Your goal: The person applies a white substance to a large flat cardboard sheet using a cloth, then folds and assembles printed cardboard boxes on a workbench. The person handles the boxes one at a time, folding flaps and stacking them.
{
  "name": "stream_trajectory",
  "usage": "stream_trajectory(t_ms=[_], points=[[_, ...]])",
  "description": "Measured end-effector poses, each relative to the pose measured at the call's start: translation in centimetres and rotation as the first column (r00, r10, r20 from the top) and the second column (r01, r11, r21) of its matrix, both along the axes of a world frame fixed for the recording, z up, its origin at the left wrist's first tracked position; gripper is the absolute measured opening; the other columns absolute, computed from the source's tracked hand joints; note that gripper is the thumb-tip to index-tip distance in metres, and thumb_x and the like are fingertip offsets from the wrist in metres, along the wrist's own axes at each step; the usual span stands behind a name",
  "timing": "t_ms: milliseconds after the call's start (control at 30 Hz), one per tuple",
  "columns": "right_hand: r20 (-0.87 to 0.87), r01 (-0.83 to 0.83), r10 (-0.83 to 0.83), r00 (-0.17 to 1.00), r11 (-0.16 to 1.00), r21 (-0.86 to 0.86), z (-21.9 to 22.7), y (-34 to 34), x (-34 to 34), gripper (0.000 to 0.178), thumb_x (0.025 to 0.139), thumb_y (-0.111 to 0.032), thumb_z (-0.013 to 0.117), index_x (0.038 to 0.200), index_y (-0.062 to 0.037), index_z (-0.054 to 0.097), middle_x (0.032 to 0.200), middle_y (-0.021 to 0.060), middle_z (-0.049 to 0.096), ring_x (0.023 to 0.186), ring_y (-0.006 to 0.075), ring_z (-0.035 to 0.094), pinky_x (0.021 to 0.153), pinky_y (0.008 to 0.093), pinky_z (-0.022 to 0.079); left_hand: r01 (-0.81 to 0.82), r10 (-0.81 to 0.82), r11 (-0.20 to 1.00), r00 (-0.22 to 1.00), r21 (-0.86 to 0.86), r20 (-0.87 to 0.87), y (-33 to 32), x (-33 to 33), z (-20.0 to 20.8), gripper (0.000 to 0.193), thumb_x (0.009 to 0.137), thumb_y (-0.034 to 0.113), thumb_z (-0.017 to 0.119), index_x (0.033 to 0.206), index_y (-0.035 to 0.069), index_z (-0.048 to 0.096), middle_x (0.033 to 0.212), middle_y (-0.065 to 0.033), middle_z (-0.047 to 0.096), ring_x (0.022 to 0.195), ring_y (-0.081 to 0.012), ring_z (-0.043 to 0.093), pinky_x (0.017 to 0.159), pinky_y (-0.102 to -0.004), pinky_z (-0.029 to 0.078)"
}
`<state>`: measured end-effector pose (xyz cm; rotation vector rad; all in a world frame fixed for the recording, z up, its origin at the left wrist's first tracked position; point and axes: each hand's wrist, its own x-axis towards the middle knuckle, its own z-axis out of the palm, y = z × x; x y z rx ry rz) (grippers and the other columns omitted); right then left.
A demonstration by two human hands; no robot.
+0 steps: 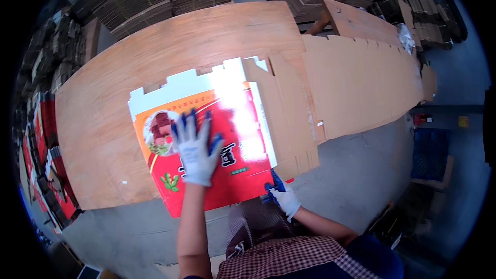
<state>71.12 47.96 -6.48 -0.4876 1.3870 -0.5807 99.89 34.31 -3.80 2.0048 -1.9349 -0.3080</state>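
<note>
A flat printed box blank (235, 175), red and orange with a food picture and white notched flaps along its far edge, lies on the wooden table and reaches over its near edge. My left hand (196, 157), in a white glove with blue fingertips, rests flat on it with fingers spread. At the blank's near right corner is my right hand (285, 199), gloved alike, its fingers closed around the edge; part of the grip is hidden. Plain brown cardboard (292, 124) lies beneath and to the right of the blank.
The wooden table (103, 124) spreads left and far. A large brown cardboard sheet (361, 82) covers the surface at right. Tall cardboard stacks (139, 0) stand behind, and more red printed blanks (46, 119) are piled at left. A blue crate (430, 152) sits far right.
</note>
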Motion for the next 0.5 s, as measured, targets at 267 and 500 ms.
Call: stream_trajectory(t_ms=[267, 500], points=[[-0.906, -0.500, -0.162, 0.391, 0.790, -0.356, 1.8, -12.4, -9.3, 0.042, 0.095, -0.016, 0.063, 0.135, -0.0026, 0.059, 0.126, 0.0222, 0.063, 0.114, 0.0392, 0.062, 0.098, 0.0434, 0.049, 0.032, -0.049, 0.989, 0.992, 0.146, 0.115, -3.0, -5.4, -2.7, 0.068, 0.090, 0.060, 0.060, 0.149, 0.029, 0.051, 0.168, -0.0076, 0.019, 0.155, -0.0406, 0.006, 0.121, -0.0666, -0.003], [-0.506, -0.198, 0.030, 0.862, 0.939, -0.281, 6.3, -17.2, -11.0, 0.047, 0.110, -0.032, 0.041, 0.131, 0.0041, 0.063, 0.105, 0.0053, 0.071, 0.091, 0.0123, 0.065, 0.082, 0.0288, 0.052, 0.029, -0.060, 0.974, 0.990, 0.225, 0.130, -3.1, -5.1, -2.3, 0.067, 0.090, 0.060, 0.060, 0.149, 0.030, 0.051, 0.168, -0.0094, 0.021, 0.155, -0.0413, 0.008, 0.121, -0.0670, -0.003]])
